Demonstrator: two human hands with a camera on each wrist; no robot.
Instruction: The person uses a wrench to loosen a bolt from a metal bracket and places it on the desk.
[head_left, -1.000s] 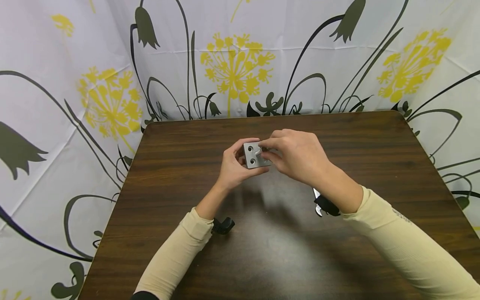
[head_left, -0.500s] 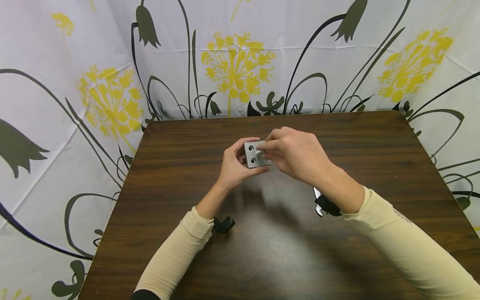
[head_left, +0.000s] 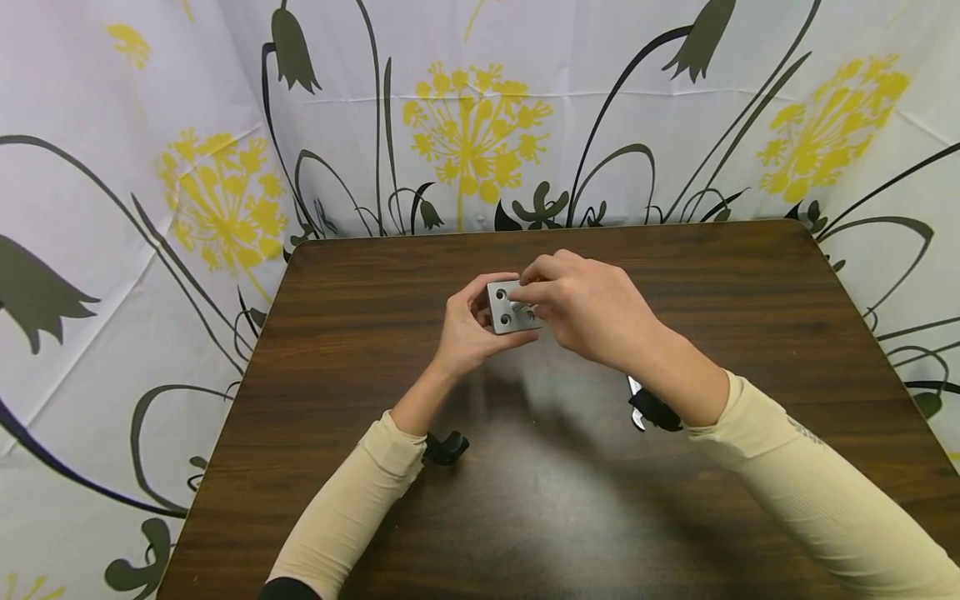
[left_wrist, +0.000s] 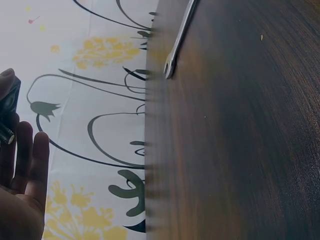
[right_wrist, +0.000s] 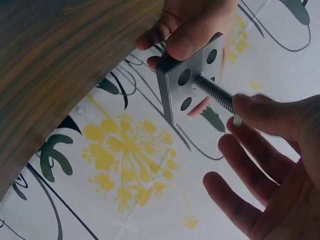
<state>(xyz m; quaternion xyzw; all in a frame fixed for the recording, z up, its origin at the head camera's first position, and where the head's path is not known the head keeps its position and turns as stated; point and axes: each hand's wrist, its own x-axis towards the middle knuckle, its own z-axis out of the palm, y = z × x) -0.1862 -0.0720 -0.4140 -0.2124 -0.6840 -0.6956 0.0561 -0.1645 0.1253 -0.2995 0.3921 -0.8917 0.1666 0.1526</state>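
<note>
A grey metal plate (right_wrist: 172, 92) with round holes near its corners is held up above the table. My left hand (head_left: 467, 340) grips it by its edges, with fingers along the far side and the thumb along the near side. Out of the plate's middle sticks a threaded bolt (right_wrist: 215, 93). My right hand (head_left: 600, 310) pinches the bolt's free end between thumb and index finger, its other fingers spread loosely in the right wrist view. From the head, the right fingers cover part of the plate and most of the bolt.
A wrench (left_wrist: 178, 45) lies on the dark wooden table (head_left: 360, 333), partly hidden under the right wrist in the head view. Black wrist mounts (head_left: 447, 448) hang below the sleeves. A flower-patterned curtain (head_left: 480, 108) stands behind the table's far edge.
The right thumb and fingers have rolled slightly around the bolt's end. The left hand and the plate stay nearly in place.
</note>
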